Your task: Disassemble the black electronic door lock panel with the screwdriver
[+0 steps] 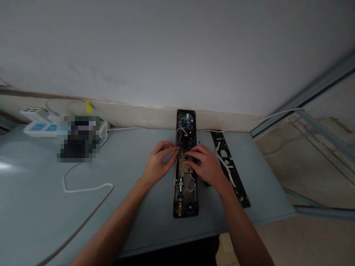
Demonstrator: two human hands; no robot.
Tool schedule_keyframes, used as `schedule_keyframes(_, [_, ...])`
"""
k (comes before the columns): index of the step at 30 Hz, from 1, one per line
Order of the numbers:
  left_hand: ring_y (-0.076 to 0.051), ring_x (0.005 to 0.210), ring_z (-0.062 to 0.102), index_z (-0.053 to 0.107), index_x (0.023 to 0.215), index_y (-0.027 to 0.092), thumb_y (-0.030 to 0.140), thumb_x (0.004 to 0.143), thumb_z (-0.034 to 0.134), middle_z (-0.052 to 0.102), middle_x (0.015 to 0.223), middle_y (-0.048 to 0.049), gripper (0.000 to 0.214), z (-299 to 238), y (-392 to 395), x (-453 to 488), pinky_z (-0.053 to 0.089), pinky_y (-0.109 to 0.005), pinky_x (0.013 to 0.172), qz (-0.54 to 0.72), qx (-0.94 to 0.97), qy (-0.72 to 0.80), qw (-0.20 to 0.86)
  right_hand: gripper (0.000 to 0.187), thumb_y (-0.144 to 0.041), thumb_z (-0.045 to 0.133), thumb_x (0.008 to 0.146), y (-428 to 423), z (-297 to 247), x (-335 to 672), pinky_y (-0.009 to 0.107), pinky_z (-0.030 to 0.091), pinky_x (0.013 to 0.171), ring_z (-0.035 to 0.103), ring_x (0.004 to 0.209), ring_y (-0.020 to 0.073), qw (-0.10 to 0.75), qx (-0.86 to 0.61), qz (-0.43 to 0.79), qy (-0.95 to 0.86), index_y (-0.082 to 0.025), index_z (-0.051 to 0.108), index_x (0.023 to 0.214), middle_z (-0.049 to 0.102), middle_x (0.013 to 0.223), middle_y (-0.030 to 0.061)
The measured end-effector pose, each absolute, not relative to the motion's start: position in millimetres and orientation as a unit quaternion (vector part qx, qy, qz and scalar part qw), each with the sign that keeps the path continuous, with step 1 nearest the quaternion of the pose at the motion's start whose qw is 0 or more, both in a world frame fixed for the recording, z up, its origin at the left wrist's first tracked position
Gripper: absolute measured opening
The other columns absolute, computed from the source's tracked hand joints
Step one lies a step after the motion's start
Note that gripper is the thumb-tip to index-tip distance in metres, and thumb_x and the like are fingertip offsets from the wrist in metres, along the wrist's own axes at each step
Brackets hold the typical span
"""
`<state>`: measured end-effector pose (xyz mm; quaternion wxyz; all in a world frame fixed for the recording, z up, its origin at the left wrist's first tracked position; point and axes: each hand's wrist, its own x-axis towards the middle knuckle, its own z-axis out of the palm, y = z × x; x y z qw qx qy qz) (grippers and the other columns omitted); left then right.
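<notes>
A long black door-lock body lies open lengthwise on the grey table, its circuit board, white wires and brass parts exposed. My left hand rests at its left edge, fingers curled, fingertips touching the inside near the middle. My right hand lies over the right side of the lock, fingers bent and pressing on the inner parts. What the fingertips pinch, if anything, is too small to make out.
A black backing plate with a white strip lies to the right of the lock. White power strips and a blurred object sit at the back left. A white cable loops across the table. The wall stands just behind.
</notes>
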<state>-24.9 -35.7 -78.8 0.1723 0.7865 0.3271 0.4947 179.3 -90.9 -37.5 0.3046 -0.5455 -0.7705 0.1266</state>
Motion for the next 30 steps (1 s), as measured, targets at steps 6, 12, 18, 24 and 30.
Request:
schedule_keyframes(6, [-0.017,0.096,0.067,0.075,0.113,0.02,0.017,0.097,0.066,0.066,0.111,-0.0068,0.019,-77.2,-34.8,-25.6,0.06,-0.033,0.088,0.487,0.795,0.323,0.161,0.02,-0.033,0.076,0.089,-90.9,-39.5,183.2,0.041,0.056,0.09,0.066,0.097,0.0232,0.339,-0.51,0.089,-0.785,-0.023,0.078,0.106,0.072,0.101,0.0072])
schedule_keyframes(12, [-0.019,0.102,0.063,0.073,0.118,0.021,0.014,0.097,0.064,0.064,0.114,-0.0082,0.024,-63.6,-36.7,-19.3,0.057,-0.036,0.091,0.484,0.803,0.322,0.13,0.02,-0.036,0.074,0.091,-95.0,-33.6,187.0,0.043,0.055,0.092,0.066,0.095,0.0229,0.367,-0.485,0.058,-0.792,-0.025,0.078,0.107,0.074,0.101,0.0067])
schedule_keyframes(18, [-0.019,0.099,0.062,0.072,0.118,0.02,0.011,0.097,0.062,0.067,0.11,-0.0077,0.025,-38.6,-40.1,0.1,0.056,-0.035,0.087,0.479,0.825,0.275,0.122,0.021,-0.036,0.071,0.094,-104.3,-18.5,216.1,0.038,0.056,0.087,0.067,0.096,0.0206,0.369,-0.487,0.046,-0.79,-0.024,0.076,0.11,0.074,0.103,0.0063])
schedule_keyframes(24, [-0.024,0.102,0.059,0.075,0.11,0.017,0.012,0.098,0.059,0.07,0.106,-0.01,0.021,-30.0,-42.6,22.4,0.057,-0.041,0.09,0.409,0.876,0.214,0.142,0.018,-0.032,0.074,0.091,-112.8,-21.9,266.3,0.042,0.053,0.087,0.063,0.094,0.0241,0.264,-0.528,0.048,-0.806,-0.02,0.078,0.104,0.073,0.098,0.0079])
schedule_keyframes(30, [-0.029,0.114,0.056,0.075,0.115,0.018,0.013,0.099,0.058,0.071,0.105,-0.0099,0.024,-36.7,-48.3,44.5,0.055,-0.048,0.1,0.304,0.927,0.177,0.131,0.017,-0.03,0.077,0.088,-116.1,-35.2,283.1,0.044,0.05,0.087,0.057,0.097,0.0266,0.185,-0.565,0.047,-0.803,-0.021,0.08,0.102,0.07,0.099,0.0095])
